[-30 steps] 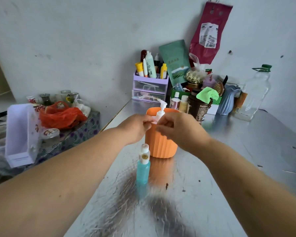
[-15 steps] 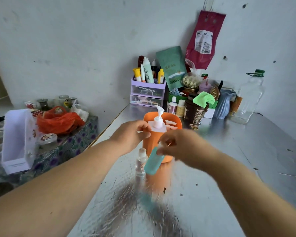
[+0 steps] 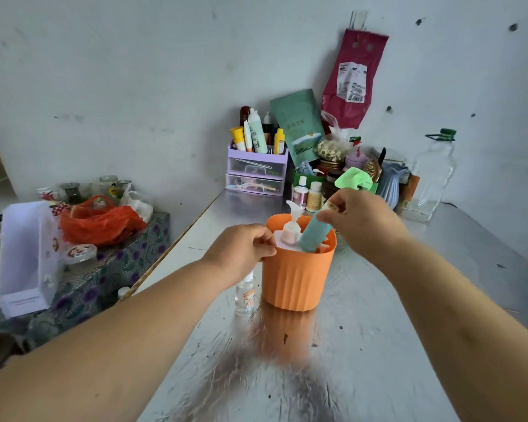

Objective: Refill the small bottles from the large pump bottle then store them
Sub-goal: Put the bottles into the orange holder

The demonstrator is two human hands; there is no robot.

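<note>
Our left grip (image 3: 241,251) has its fingers curled over the near rim of the orange ribbed tub (image 3: 296,281), which stands on the tabletop (image 3: 384,345). Just beside the tub, below this wrist, a clear small bottle (image 3: 247,295) stands upright outside; how full it is we cannot tell. The white pump bottle (image 3: 291,229) sits inside the tub. Our right grip (image 3: 363,220) pinches the teal small bottle (image 3: 313,236) by its top, tilted, with its base already inside the tub. We judge that the storing is about half done: the clear bottle is left.
</note>
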